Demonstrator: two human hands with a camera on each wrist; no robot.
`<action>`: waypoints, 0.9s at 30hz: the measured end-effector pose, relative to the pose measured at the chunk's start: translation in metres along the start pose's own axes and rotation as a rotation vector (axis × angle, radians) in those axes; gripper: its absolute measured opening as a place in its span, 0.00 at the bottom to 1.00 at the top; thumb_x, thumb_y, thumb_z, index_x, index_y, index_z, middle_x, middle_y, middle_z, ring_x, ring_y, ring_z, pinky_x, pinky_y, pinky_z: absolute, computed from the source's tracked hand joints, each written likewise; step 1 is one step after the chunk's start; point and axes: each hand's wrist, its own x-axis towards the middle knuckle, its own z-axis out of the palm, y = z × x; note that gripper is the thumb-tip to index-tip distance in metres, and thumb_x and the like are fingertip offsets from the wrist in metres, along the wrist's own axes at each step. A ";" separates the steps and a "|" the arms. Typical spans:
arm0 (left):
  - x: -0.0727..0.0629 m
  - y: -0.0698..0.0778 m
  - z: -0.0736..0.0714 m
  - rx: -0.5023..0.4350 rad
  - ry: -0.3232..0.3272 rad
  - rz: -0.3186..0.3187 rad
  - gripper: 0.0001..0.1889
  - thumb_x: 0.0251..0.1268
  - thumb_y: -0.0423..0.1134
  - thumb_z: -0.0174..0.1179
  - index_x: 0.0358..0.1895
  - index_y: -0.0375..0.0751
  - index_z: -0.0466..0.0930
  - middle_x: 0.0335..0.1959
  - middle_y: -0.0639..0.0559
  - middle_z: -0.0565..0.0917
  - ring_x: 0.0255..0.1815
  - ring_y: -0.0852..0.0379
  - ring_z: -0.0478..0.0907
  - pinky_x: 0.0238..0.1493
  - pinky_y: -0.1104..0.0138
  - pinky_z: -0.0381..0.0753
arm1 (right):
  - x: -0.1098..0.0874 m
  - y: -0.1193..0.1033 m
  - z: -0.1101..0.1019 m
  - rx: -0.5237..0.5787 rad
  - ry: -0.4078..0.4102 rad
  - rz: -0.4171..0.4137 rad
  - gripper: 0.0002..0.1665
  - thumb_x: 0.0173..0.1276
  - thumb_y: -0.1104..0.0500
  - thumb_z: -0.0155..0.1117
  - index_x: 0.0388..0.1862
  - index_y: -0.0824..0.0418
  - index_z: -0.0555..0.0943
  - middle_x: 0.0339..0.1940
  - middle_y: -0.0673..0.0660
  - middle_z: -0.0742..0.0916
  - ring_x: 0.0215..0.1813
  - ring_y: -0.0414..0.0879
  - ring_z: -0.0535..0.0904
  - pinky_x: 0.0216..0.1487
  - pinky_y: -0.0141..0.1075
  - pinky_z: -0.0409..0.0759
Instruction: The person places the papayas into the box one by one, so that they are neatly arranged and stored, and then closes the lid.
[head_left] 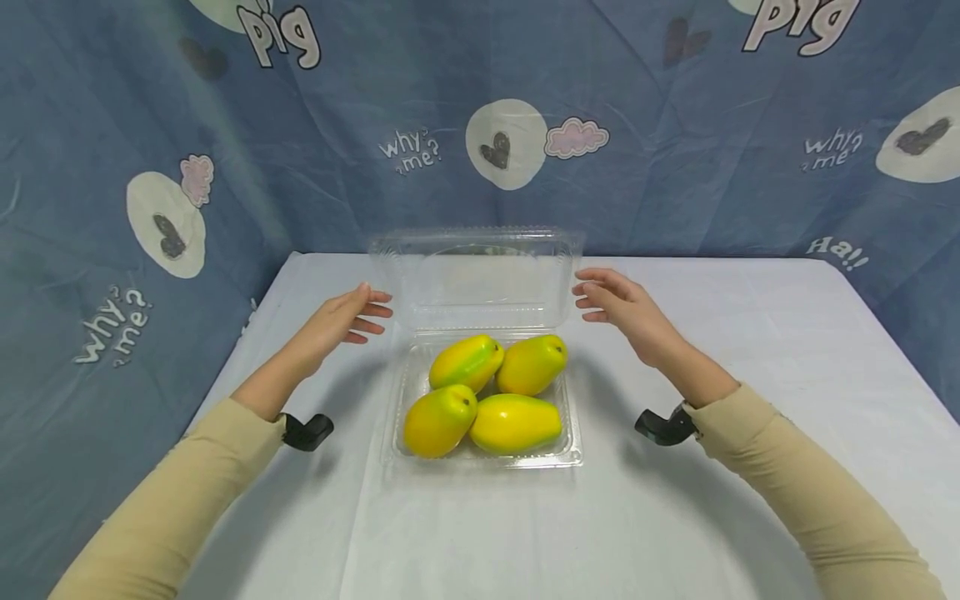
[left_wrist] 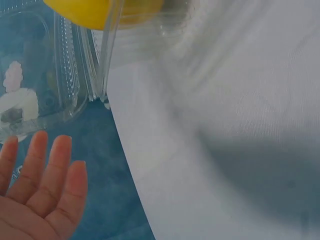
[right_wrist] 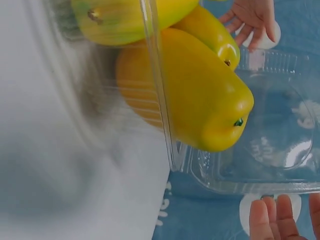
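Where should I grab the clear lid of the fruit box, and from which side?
Take the lid by its two upright side edges, one hand from each side. It stands open and nearly vertical behind the tray of four yellow fruits, and the left hand and right hand already flank those edges, fingers straight, not touching.

four yellow mangoes [head_left: 486, 392], one clear clamshell box [head_left: 480, 279], two hands [head_left: 345, 321]

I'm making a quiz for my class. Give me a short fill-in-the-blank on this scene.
1. The clear plastic box holds ____ yellow-green fruits.
2. The box's lid stands ____.
3. The left hand and right hand hover on either side of the ____.

Missing words: four; open; lid
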 end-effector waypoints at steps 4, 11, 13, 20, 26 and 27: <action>-0.002 0.002 0.002 0.007 0.012 -0.016 0.38 0.68 0.64 0.29 0.66 0.36 0.61 0.61 0.35 0.69 0.56 0.38 0.71 0.56 0.49 0.68 | -0.002 0.000 0.002 0.008 0.020 0.007 0.28 0.72 0.49 0.45 0.63 0.66 0.63 0.59 0.66 0.72 0.60 0.58 0.68 0.54 0.34 0.73; -0.006 0.005 0.004 0.018 0.020 -0.025 0.35 0.69 0.61 0.31 0.64 0.35 0.63 0.60 0.35 0.71 0.56 0.38 0.71 0.56 0.50 0.68 | -0.008 -0.002 0.007 0.030 0.038 0.051 0.31 0.72 0.46 0.45 0.62 0.68 0.64 0.55 0.63 0.72 0.56 0.55 0.71 0.48 0.30 0.76; -0.007 0.005 0.004 0.018 0.023 -0.028 0.35 0.70 0.61 0.31 0.64 0.35 0.63 0.59 0.35 0.71 0.56 0.39 0.71 0.55 0.50 0.68 | -0.010 -0.002 0.008 0.044 0.035 0.059 0.31 0.72 0.46 0.45 0.62 0.70 0.63 0.52 0.62 0.72 0.52 0.51 0.73 0.47 0.30 0.76; -0.011 0.004 0.008 0.002 0.036 -0.036 0.36 0.68 0.63 0.31 0.60 0.32 0.66 0.59 0.35 0.71 0.56 0.38 0.71 0.54 0.52 0.70 | -0.017 -0.001 0.011 0.097 0.012 0.060 0.28 0.73 0.47 0.43 0.56 0.71 0.64 0.49 0.60 0.74 0.46 0.44 0.75 0.46 0.30 0.77; -0.020 0.002 0.013 -0.018 0.039 -0.032 0.35 0.69 0.62 0.32 0.60 0.32 0.66 0.61 0.35 0.69 0.58 0.39 0.69 0.56 0.51 0.68 | -0.022 0.001 0.012 0.073 -0.018 0.066 0.28 0.73 0.47 0.43 0.54 0.71 0.65 0.50 0.62 0.74 0.46 0.43 0.76 0.46 0.30 0.77; -0.022 0.001 0.013 -0.025 0.039 -0.029 0.35 0.70 0.61 0.32 0.60 0.31 0.66 0.61 0.35 0.69 0.59 0.39 0.68 0.57 0.51 0.67 | -0.023 0.002 0.012 0.061 -0.021 0.067 0.27 0.73 0.47 0.43 0.54 0.71 0.65 0.50 0.63 0.73 0.46 0.43 0.75 0.46 0.31 0.77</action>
